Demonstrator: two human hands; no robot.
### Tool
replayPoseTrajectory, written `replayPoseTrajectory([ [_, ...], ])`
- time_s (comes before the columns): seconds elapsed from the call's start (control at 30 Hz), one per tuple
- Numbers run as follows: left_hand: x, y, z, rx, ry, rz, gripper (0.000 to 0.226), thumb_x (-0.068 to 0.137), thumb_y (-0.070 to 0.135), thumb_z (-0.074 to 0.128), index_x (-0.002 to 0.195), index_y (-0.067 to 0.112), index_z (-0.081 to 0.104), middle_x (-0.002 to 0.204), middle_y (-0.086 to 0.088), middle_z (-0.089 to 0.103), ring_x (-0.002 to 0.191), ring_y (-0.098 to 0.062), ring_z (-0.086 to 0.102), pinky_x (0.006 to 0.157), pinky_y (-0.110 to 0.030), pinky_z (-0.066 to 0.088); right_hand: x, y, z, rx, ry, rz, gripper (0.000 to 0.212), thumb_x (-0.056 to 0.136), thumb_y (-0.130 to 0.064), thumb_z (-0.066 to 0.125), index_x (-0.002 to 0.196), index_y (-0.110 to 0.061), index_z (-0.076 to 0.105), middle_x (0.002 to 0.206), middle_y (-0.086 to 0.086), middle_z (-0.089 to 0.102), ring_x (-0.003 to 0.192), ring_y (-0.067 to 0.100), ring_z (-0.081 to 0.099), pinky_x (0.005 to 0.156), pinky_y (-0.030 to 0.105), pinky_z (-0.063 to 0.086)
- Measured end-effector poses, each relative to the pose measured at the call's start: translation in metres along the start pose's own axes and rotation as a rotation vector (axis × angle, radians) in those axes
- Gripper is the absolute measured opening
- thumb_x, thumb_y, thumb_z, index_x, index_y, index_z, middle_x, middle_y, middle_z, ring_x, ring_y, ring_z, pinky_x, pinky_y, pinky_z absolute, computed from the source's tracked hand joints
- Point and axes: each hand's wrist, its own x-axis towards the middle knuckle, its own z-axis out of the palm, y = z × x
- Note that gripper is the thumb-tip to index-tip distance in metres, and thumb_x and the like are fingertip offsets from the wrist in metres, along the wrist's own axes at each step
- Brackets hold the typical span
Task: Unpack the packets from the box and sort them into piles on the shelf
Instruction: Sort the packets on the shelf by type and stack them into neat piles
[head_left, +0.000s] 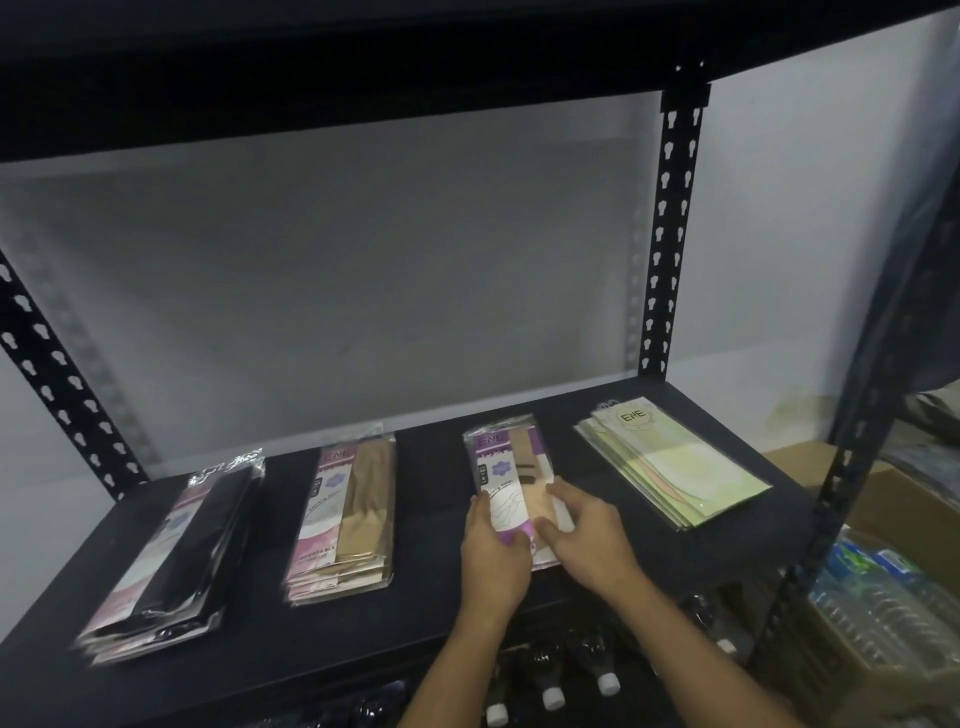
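Four piles lay in a row on the dark shelf (426, 467). From the centre of the view, the black pile (176, 551) was at 8 o'clock, the beige pile (348, 514) at 9 and the green pile (670, 462) at 2. Both hands met at 5 o'clock on the purple pile (544, 558). The left hand (493, 556) gripped the top packet (511, 499) by its near left edge, thumb curled over it. The right hand (589, 535) held its right side with bent fingers. A box (883, 499) sat at 3 o'clock.
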Motion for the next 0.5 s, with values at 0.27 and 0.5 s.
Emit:
replayPoseTrajectory([
  [0.27,0.008,-0.011,-0.043,0.041,0.065,0.011,0.052,0.088,-0.002,0.056,0.136,0.016,0.048,0.121,0.004,0.053,0.106,-0.012,0.055,0.081,-0.016,0.047,0.007,-0.026,0.036,0.009,-0.108,-0.048,0.051,0.083,-0.013,0.070,0.131,-0.010,0.055,0.143,0.004,0.048,0.130,0.016,0.047,0.099,0.014,0.030],
  [0.5,0.011,-0.013,-0.045,0.105,0.062,0.037,0.051,0.085,-0.002,0.056,0.134,0.014,0.051,0.122,0.006,0.053,0.106,-0.006,0.051,0.082,-0.007,0.036,0.011,-0.024,0.038,-0.035,-0.086,-0.037,0.043,0.083,-0.009,0.068,0.126,-0.008,0.060,0.144,0.006,0.048,0.129,0.018,0.048,0.097,0.010,0.027],
])
